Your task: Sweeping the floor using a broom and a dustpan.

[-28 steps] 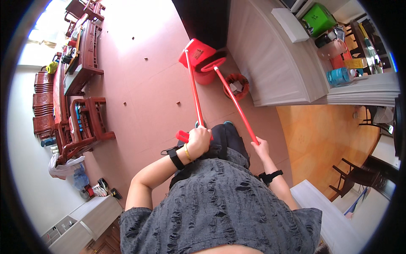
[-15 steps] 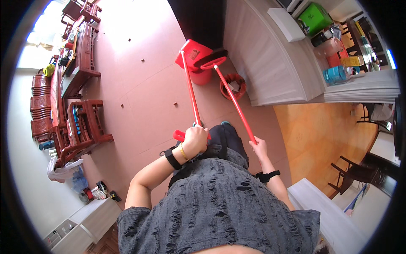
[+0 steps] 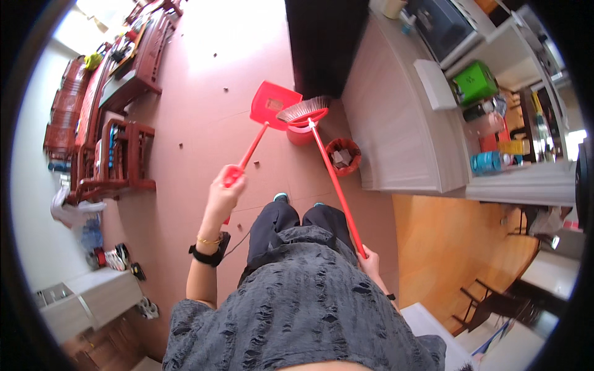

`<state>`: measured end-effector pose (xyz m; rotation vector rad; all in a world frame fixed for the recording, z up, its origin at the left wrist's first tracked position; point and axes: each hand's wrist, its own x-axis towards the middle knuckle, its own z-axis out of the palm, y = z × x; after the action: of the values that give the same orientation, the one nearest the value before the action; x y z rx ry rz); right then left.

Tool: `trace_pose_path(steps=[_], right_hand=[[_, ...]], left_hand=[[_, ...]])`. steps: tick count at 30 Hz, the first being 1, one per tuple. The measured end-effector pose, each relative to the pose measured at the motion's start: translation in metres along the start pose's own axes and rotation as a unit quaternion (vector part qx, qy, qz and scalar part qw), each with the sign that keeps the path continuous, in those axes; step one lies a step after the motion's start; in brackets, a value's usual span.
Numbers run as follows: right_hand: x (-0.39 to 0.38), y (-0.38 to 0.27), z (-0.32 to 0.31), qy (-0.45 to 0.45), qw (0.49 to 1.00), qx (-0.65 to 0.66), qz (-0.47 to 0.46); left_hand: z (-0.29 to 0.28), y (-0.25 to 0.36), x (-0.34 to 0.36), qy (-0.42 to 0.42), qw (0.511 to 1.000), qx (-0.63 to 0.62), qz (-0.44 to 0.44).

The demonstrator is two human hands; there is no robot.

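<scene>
While left hand [image 3: 226, 189] is clamped on dustpan [image 3: 262, 99], right hand [image 3: 370, 263] on broom [image 3: 334, 178], bits [image 3: 257, 163] ahead of left hand look unswept.

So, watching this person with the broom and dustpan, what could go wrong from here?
The broom in the right hand might catch on the dustpan in the left hand, as their heads overlap in this view.

Small brown bits lie on the floor near the left shoe and could be stepped on.

The lined bin stands close beside the broom's handle and might get bumped.
</scene>
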<state>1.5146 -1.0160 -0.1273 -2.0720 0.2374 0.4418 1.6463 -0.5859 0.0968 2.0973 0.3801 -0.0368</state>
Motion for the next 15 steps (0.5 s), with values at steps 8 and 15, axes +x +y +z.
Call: trace_pose_path(steps=[8, 15], right_hand=[[0.054, 0.005, -0.029, -0.104, 0.994, -0.019, -0.036], [0.128, -0.030, -0.029, -0.265, 0.958, -0.081, -0.073]], left_hand=[[-0.029, 0.005, -0.106, 0.194, 0.888, -0.357, -0.218], [0.016, -0.013, -0.214, 0.319, 0.810, -0.399, -0.288]])
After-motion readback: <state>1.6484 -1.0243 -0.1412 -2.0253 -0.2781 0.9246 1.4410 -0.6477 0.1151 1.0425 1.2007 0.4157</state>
